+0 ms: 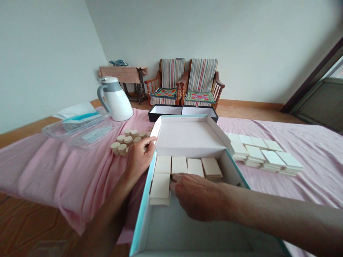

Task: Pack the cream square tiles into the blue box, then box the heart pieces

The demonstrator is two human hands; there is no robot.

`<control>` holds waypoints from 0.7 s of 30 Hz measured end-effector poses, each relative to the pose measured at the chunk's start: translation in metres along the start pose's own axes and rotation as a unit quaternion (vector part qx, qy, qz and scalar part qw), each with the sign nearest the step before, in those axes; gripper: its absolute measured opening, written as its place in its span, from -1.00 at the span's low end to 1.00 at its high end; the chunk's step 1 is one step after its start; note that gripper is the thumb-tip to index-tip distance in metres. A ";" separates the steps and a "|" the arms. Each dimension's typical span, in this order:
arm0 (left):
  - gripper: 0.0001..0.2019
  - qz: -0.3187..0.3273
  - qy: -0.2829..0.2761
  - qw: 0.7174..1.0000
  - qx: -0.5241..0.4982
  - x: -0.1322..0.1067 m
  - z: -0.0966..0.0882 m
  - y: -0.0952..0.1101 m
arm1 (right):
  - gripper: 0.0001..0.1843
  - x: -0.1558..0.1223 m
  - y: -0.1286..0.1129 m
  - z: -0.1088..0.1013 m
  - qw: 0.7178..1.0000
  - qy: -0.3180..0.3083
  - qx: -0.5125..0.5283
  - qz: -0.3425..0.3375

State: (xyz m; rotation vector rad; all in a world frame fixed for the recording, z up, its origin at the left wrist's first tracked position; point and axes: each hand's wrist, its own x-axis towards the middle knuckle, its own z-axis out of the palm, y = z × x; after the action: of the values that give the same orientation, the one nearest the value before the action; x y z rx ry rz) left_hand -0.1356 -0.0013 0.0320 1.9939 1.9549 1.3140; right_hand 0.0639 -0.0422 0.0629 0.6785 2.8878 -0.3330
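Mostly matt stuff, a bit of gloss
The blocks look like pale smooth unvarnished wood, the box is matt white cardboard, the pink cloth looks soft and matt, and only the clear plastic tub and white jug look glossy.

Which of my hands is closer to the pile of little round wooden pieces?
Left. The left hand rests beside the round wooden pieces, outside the box; the right hand is inside the box, on the flat blocks, farther away.

Table: pink-clothed (creased).
Centre: teal-edged box.
Right: cream tiles.
Upper left: white jug, clear tray, round blocks.
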 end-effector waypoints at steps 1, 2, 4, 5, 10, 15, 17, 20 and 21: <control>-0.67 0.003 0.000 1.000 -0.002 0.000 0.000 0.000 | -0.75 -0.003 0.000 -0.003 1.000 0.002 -0.009 0.004; -0.67 0.006 0.000 1.000 -0.004 0.000 0.000 0.000 | -0.75 -0.006 -0.001 -0.006 1.000 -0.002 -0.018 0.007; -0.67 0.010 0.000 1.000 -0.004 0.000 0.000 0.000 | -0.77 -0.011 -0.004 -0.010 0.999 -0.036 -0.011 -0.007; -0.67 0.008 0.000 1.000 -0.002 0.000 0.000 0.000 | -0.77 -0.012 -0.005 -0.011 0.998 -0.057 0.003 -0.026; -0.67 0.002 -0.002 1.000 -0.003 -0.001 -0.002 0.002 | -0.68 -0.013 -0.009 -0.004 0.993 -0.077 0.035 -0.079; -0.66 -0.007 -0.003 1.000 -0.007 0.000 -0.002 0.004 | -0.56 -0.014 -0.011 -0.004 0.992 -0.105 0.042 -0.053; -0.66 -0.008 -0.002 1.000 -0.005 0.000 -0.002 0.003 | -0.53 -0.015 -0.013 -0.003 0.992 -0.102 0.049 -0.050; -0.65 -0.007 -0.002 1.000 -0.001 0.000 -0.001 0.000 | -0.54 -0.018 -0.013 -0.002 0.994 -0.082 0.050 -0.058; -0.65 -0.007 -0.003 1.000 -0.001 0.000 -0.001 0.000 | -0.56 -0.020 -0.012 -0.002 0.994 -0.076 0.046 -0.063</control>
State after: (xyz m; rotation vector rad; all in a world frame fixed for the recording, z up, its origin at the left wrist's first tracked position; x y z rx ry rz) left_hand -0.1363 -0.0014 0.0321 1.9775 1.9612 1.3042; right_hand 0.0761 -0.0606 0.0714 0.4638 2.7882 -0.5145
